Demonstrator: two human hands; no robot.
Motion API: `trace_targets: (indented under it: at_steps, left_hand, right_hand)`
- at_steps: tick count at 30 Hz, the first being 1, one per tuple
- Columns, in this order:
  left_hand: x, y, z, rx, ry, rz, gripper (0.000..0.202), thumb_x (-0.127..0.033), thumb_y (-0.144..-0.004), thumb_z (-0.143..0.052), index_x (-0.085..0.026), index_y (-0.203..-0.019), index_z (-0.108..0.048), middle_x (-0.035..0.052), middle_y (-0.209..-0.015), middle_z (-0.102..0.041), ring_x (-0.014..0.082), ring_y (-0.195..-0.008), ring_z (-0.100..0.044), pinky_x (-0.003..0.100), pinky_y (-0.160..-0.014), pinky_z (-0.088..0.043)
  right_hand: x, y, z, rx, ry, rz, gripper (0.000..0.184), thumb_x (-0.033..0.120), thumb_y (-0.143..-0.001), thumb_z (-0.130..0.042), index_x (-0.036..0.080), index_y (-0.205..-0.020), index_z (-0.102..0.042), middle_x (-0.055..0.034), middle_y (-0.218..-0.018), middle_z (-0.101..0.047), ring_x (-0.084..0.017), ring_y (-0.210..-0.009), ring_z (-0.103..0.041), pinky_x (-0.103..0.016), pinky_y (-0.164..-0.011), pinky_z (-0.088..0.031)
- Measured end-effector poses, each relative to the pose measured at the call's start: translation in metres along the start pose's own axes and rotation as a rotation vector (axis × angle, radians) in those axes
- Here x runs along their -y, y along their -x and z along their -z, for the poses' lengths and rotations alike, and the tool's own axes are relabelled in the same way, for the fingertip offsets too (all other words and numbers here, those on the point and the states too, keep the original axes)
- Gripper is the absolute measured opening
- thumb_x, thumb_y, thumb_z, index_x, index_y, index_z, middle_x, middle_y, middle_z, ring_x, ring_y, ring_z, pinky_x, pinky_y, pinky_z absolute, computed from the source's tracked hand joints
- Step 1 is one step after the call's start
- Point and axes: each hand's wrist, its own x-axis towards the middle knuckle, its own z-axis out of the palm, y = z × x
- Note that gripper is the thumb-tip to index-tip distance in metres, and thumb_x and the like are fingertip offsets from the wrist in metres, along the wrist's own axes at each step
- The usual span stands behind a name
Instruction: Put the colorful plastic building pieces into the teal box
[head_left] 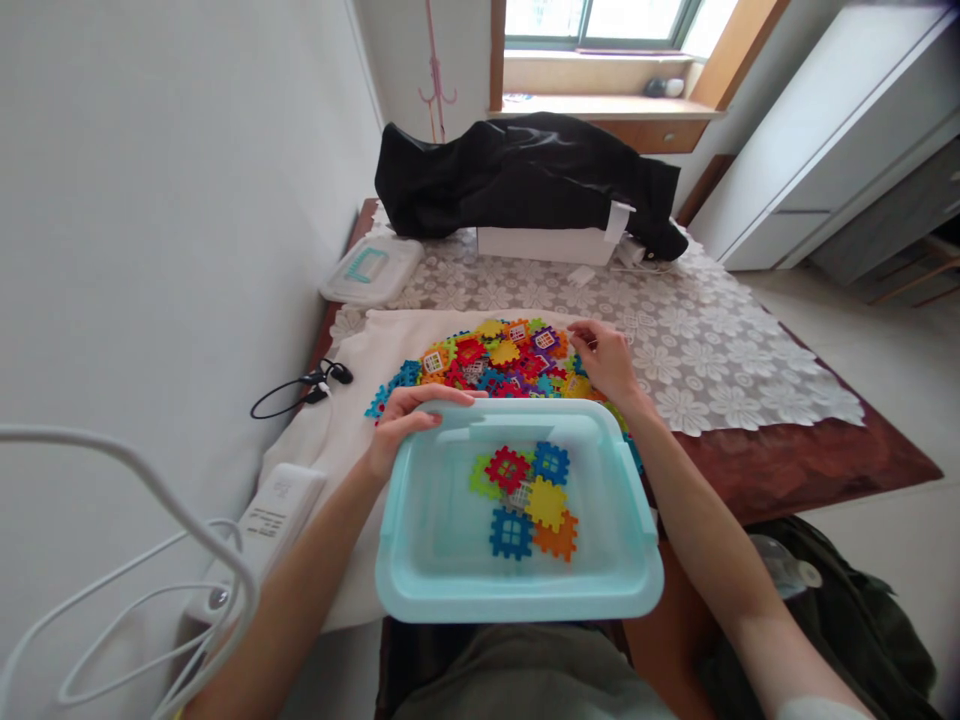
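Observation:
My left hand (409, 420) is wrapped over the far left rim of a light blue plastic bin (442, 590), which is tilted toward me. Inside the bin lie several notched plastic building blocks (511, 533) in blue, red, yellow, orange and green, some with window cutouts. Beyond the bin, a heap of the same colourful building blocks (504, 353) spreads over a white cloth. At the heap's right edge is my right hand (606, 360), thumb and fingers closed together; what they hold, if anything, is too small to make out. The bin covers the near part of the heap.
A white lid (373, 270) lies at the table's far left. Black fabric (517, 180) drapes over a white box (544, 244) at the back. Black earphones (315, 382), a white power strip (274, 515) and looping cables (225, 560) are on the left. A dark bag (840, 610) sits at right.

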Motion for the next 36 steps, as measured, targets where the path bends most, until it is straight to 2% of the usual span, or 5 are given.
trace_targets:
  at_steps: [12, 17, 23, 31, 36]
  left_hand:
    - [-0.004, 0.002, -0.006, -0.034, 0.001, 0.023, 0.037, -0.024, -0.075, -0.071, -0.019, -0.103, -0.094, 0.0125, -0.117, -0.089, 0.0367, -0.113, -0.081, 0.044, -0.102, -0.062]
    - [-0.01, 0.002, -0.01, -0.076, 0.005, 0.023, 0.034, -0.025, -0.075, -0.073, -0.021, -0.1, -0.095, 0.01, -0.117, -0.089, 0.039, -0.122, -0.079, 0.044, -0.106, -0.061]
    - [-0.01, 0.003, -0.012, -0.068, -0.005, 0.035, 0.036, -0.026, -0.072, -0.073, -0.019, -0.1, -0.094, 0.0119, -0.111, -0.089, 0.0406, -0.12, -0.079, 0.045, -0.107, -0.061]
    - [-0.012, 0.003, -0.013, -0.093, -0.014, 0.043, 0.034, -0.026, -0.073, -0.074, -0.022, -0.099, -0.095, 0.0082, -0.113, -0.09, 0.0364, -0.113, -0.082, 0.041, -0.099, -0.063]
    - [-0.005, 0.001, -0.008, -0.082, 0.011, 0.059, 0.039, -0.024, -0.072, -0.071, -0.018, -0.103, -0.094, 0.0121, -0.116, -0.089, 0.0359, -0.113, -0.082, 0.041, -0.099, -0.064]
  right_hand:
    - [-0.006, -0.005, 0.03, 0.434, -0.313, -0.113, 0.05, 0.036, -0.08, -0.076, 0.022, -0.128, -0.077, -0.0098, -0.133, -0.08, -0.026, -0.108, -0.076, -0.042, -0.094, -0.062]
    - [-0.011, -0.006, 0.031, 0.309, -0.038, -0.101, 0.033, 0.034, -0.078, -0.077, 0.021, -0.107, -0.083, -0.0081, -0.108, -0.083, -0.027, -0.097, -0.072, -0.046, -0.094, -0.058]
    - [0.028, -0.003, 0.03, 0.103, -0.533, -0.148, 0.041, 0.05, -0.072, -0.095, 0.025, -0.101, -0.08, -0.0043, -0.102, -0.08, -0.02, -0.082, -0.069, -0.035, -0.076, -0.058]
    - [0.069, 0.019, 0.029, 0.586, -0.764, -0.013, 0.068, 0.086, -0.083, -0.083, 0.025, -0.113, -0.085, -0.0101, -0.111, -0.081, -0.026, -0.1, -0.077, -0.04, -0.09, -0.063]
    - [0.046, 0.009, 0.018, 0.304, -0.396, -0.038, 0.066, 0.085, -0.098, -0.065, 0.024, -0.113, -0.085, -0.0084, -0.101, -0.082, -0.023, -0.087, -0.073, -0.037, -0.081, -0.06]
